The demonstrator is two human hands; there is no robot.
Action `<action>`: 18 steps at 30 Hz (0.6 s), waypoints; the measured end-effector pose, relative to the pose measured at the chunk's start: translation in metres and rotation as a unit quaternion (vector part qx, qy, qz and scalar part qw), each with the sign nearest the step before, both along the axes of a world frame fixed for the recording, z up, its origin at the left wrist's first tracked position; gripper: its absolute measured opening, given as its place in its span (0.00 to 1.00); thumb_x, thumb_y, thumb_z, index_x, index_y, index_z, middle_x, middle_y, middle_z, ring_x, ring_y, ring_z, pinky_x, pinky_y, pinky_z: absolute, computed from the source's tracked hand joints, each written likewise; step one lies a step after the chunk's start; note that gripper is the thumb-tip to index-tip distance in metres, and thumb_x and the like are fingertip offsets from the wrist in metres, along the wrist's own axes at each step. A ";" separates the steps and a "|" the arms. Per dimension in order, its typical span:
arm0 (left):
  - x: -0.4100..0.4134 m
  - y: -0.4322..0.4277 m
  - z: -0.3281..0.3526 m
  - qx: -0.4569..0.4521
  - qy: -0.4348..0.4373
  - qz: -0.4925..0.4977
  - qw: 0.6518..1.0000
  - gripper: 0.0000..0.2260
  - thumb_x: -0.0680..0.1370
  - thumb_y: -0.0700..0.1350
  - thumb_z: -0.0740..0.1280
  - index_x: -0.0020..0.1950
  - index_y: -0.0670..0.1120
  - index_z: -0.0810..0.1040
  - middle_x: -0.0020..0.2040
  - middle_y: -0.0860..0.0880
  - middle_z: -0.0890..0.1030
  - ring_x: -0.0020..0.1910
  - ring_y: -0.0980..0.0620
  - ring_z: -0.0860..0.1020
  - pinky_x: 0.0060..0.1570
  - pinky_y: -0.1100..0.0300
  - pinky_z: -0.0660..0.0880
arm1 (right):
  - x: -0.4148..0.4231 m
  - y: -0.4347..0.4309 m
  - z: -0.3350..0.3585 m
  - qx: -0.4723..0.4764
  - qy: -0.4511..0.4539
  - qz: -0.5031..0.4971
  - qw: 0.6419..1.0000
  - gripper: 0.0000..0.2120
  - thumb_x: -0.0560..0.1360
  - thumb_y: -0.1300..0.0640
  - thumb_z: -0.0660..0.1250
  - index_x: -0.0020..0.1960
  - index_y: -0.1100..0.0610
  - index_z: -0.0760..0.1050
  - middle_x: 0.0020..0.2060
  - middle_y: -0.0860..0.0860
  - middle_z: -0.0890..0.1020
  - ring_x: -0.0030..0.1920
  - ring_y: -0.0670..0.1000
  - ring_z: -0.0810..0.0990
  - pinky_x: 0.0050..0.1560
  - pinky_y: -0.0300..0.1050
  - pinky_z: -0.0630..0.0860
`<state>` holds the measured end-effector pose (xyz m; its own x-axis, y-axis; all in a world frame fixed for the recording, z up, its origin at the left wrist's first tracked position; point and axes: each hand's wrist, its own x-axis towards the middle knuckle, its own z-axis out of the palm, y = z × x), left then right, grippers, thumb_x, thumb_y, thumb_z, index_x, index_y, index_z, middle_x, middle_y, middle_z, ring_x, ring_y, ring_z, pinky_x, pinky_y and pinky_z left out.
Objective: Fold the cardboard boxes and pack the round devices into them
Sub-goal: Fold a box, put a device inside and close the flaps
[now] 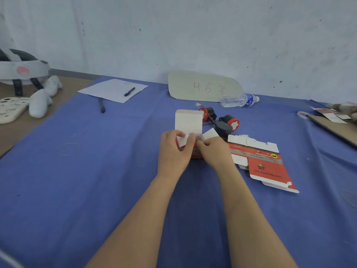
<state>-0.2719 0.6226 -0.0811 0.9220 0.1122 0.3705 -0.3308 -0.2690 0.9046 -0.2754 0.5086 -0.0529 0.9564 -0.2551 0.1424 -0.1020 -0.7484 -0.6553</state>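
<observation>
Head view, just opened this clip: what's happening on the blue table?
A person is folding a small cardboard box at mid-table. The left hand and the right hand each pinch a white side flap, and the lid flap stands up open. The round devices lie just behind it, not yet packed. Flat box blanks lie to the right.

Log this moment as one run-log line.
stage: folding box flaps | left hand: holds box | right hand: holds box | round devices: loose behind box | flat boxes: right of hands
</observation>
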 end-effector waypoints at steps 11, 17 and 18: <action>0.005 0.005 0.001 -0.053 0.075 0.006 0.996 0.33 0.79 0.39 0.62 0.79 0.49 0.47 0.55 0.56 0.71 0.60 0.55 0.69 0.58 0.60 0.69 | -0.002 0.012 -0.004 0.194 -0.153 -0.006 0.969 0.24 0.78 0.53 0.63 0.72 0.49 0.62 0.48 0.40 0.77 0.45 0.40 0.74 0.38 0.28 0.67; 0.008 0.007 0.001 -0.069 0.075 -0.012 0.995 0.22 0.78 0.38 0.63 0.71 0.52 0.64 0.58 0.56 0.72 0.55 0.49 0.75 0.48 0.62 0.73 | 0.004 0.006 -0.014 0.170 -0.128 0.032 0.977 0.11 0.79 0.62 0.60 0.59 0.56 0.74 0.52 0.49 0.80 0.53 0.48 0.77 0.40 0.25 0.69; 0.008 0.008 0.001 -0.080 0.067 -0.021 0.994 0.19 0.78 0.37 0.62 0.66 0.53 0.67 0.58 0.55 0.73 0.51 0.52 0.76 0.43 0.66 0.72 | 0.005 0.006 -0.015 0.177 -0.119 0.023 0.977 0.12 0.79 0.62 0.61 0.61 0.56 0.72 0.54 0.51 0.78 0.53 0.49 0.76 0.40 0.28 0.69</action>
<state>-0.2641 0.6308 -0.0805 0.9669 0.1205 0.2247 -0.2125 -0.1062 0.9714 -0.2708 0.5144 -0.0681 0.9187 -0.2864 0.2720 0.1123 -0.4710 -0.8750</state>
